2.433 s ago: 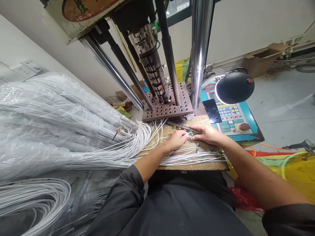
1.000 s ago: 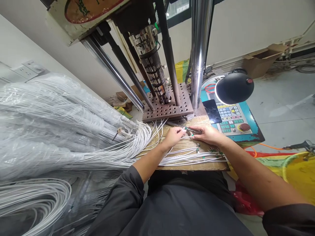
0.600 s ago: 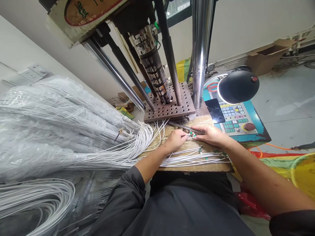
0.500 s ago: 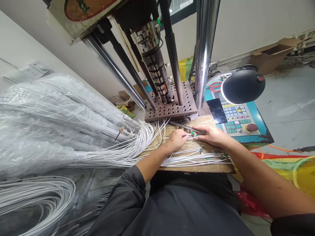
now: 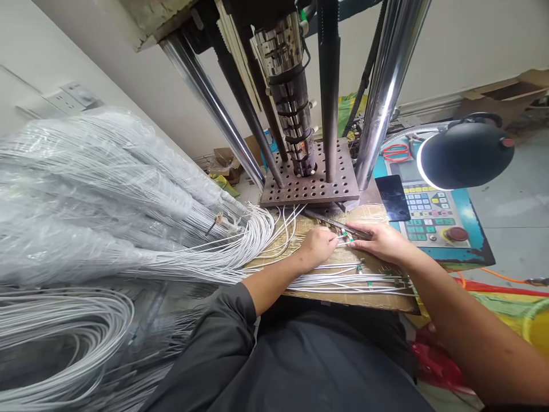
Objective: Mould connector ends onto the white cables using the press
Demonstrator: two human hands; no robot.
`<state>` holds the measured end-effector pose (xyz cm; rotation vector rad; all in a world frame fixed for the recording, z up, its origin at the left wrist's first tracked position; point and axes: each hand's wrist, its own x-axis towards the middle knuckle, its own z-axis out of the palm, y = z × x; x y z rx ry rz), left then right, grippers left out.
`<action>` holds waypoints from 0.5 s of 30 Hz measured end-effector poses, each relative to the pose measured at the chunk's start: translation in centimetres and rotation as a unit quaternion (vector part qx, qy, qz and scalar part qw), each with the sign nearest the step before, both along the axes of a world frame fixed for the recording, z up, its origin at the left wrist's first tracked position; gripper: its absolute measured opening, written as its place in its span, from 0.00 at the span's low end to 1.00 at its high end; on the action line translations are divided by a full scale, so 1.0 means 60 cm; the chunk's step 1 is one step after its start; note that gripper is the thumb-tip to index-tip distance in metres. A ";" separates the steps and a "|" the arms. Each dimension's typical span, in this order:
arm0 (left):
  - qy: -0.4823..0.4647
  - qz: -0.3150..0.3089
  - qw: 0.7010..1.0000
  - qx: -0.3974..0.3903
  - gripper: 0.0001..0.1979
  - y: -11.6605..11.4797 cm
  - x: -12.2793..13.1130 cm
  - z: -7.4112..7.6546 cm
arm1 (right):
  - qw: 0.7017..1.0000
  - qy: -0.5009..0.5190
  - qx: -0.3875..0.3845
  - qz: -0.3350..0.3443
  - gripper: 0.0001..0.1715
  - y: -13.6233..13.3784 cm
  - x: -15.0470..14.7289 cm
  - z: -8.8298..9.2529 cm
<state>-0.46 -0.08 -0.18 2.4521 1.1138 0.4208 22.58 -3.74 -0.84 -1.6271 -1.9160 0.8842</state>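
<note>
My left hand pinches a white cable close to its end, where a small green part shows. Facing it, my right hand has long metal tweezers between thumb and fingers, with their tips pointing away toward the press plate. Another small green piece lies by my right thumb. Nearer to me, more white cables with green-marked ends lie across the cardboard-covered table. My fingers partly hide the cable end.
Behind the hands stands a press with a perforated steel plate and upright columns. To the right are a control panel, a black phone-like slab and a lamp. Plastic-wrapped cable bundles fill the left side.
The camera view has shifted, so the press, lamp and table appear farther right. Both hands keep nearly the same place over the table, still holding the cable and the tweezers.
</note>
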 end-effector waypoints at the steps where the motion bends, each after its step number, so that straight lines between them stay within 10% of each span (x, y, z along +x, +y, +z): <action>1: 0.000 -0.005 1.000 0.006 0.12 -0.001 0.000 -0.002 | 1.000 0.001 0.002 0.000 0.37 0.000 0.000 -0.001; 15: -0.005 0.018 0.999 0.041 0.14 -0.012 0.005 -0.012 | 1.000 -0.028 -0.002 -0.011 0.36 0.000 -0.002 -0.002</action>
